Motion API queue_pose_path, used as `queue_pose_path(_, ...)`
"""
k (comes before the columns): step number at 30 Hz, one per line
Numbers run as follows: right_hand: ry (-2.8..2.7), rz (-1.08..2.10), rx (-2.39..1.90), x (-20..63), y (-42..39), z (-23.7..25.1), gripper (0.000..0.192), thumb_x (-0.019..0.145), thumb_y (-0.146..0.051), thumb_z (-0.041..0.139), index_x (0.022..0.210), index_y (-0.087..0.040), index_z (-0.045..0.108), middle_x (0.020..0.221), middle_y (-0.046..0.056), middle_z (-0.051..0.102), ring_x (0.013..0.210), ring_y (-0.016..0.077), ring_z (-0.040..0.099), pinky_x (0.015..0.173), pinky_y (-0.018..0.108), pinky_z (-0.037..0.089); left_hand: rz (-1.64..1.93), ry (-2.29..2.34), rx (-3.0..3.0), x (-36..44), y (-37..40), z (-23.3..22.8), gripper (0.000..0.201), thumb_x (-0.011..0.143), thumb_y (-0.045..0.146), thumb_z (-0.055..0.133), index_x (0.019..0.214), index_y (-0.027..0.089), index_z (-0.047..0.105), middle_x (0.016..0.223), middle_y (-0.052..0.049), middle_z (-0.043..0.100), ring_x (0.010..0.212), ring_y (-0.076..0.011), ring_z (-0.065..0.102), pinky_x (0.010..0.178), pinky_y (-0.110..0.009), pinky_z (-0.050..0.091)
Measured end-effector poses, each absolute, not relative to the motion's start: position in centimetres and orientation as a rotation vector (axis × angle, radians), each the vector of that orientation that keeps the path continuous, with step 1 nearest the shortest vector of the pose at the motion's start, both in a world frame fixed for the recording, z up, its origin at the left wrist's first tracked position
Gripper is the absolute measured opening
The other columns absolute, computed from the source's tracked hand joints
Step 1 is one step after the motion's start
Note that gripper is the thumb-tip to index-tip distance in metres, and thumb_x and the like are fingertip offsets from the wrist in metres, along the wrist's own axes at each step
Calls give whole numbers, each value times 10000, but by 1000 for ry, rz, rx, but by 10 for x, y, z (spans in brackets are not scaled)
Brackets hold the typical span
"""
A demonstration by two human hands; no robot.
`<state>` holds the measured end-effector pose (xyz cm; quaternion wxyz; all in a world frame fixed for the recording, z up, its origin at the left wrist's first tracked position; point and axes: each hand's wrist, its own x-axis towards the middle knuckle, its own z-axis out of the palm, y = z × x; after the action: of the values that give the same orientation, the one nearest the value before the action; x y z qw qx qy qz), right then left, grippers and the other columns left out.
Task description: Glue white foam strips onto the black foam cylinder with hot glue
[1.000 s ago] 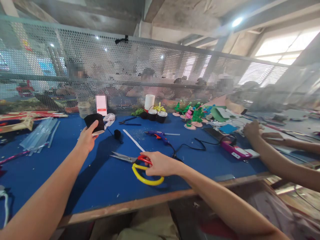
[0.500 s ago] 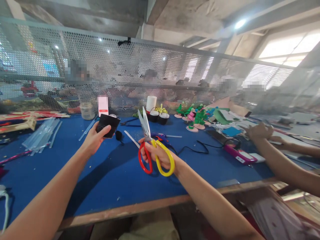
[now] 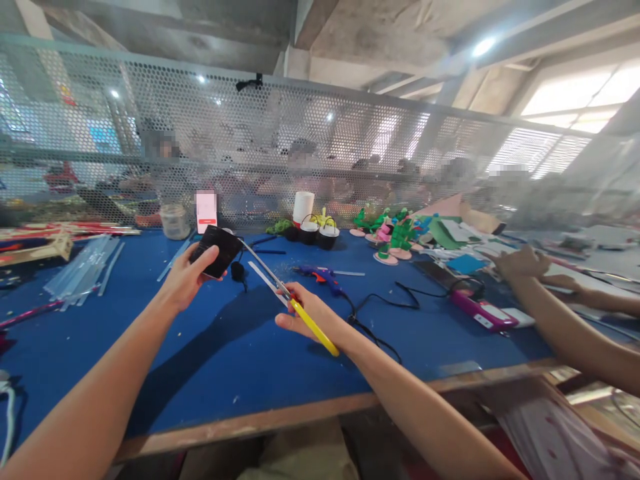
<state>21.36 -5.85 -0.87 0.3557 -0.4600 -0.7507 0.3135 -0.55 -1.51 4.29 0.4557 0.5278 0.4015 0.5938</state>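
Held by my left hand (image 3: 181,283), a small black cup (image 3: 219,251) is tilted over the blue table. My right hand (image 3: 313,308) grips scissors (image 3: 316,327) with a yellow handle loop; only a bit of the red one shows. The blades are seen nearly edge-on and point up and left, their tips close to the cup's right side. Whether they touch it I cannot tell. Beyond my right hand lies a blue glue gun (image 3: 323,275) with a clear stick in its back. A small black round piece (image 3: 238,271) sits below the cup.
Clear glue sticks (image 3: 86,272) lie at left, near a jar (image 3: 175,221). Two black buckets (image 3: 329,238) and green figures (image 3: 400,237) stand toward the mesh partition (image 3: 340,127). A cord runs to a magenta power strip (image 3: 483,312). A co-worker's arm (image 3: 565,320) reaches in from the right.
My right hand has turned the scissors from upright and spread to edge-on, with the tips lowered leftward toward the cup. My left hand has tilted the black cup slightly.
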Motion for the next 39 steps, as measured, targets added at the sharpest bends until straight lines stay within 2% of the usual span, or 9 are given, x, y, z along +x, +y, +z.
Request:
queue_pose_path(9,-1989,440,-1266,213,-62,-9,520,608,-464,658,983,-152,477,694,-15,471,597,122,434,595,261,389,1221,1010,1319,-10,-17,42,353,608,380,676,858,140,610,640,-34,632,465,-148,586,412,-238,466)
queue_pose_path(14,-1932,226,-1300,210,-61,-14,467,617,-429,672,959,-160,504,798,37,539,657,150,500,643,280,422,1107,990,1280,-6,-20,41,312,624,381,665,826,147,625,637,-33,646,467,-147,597,416,-236,484)
queue_pose_path(19,-1896,65,-1361,209,-59,-17,450,634,-451,658,957,-172,516,818,59,559,721,186,533,689,311,435,1032,989,1262,3,-23,36,339,625,417,654,802,130,622,599,-43,646,465,-163,605,410,-243,494)
queue_pose_path(27,-1835,-13,-1388,209,-57,-18,416,646,-470,645,913,-174,527,805,56,559,744,190,544,704,306,436,940,1026,1229,11,-28,34,345,704,436,567,827,116,607,604,-60,643,450,-168,603,423,-267,508)
queue_pose_path(39,-1843,-85,-1419,210,-58,-16,415,676,-512,596,909,-171,546,794,73,552,732,202,547,686,319,441,937,1084,1286,13,-30,36,327,720,401,558,882,120,594,603,-45,626,455,-159,601,430,-265,511)
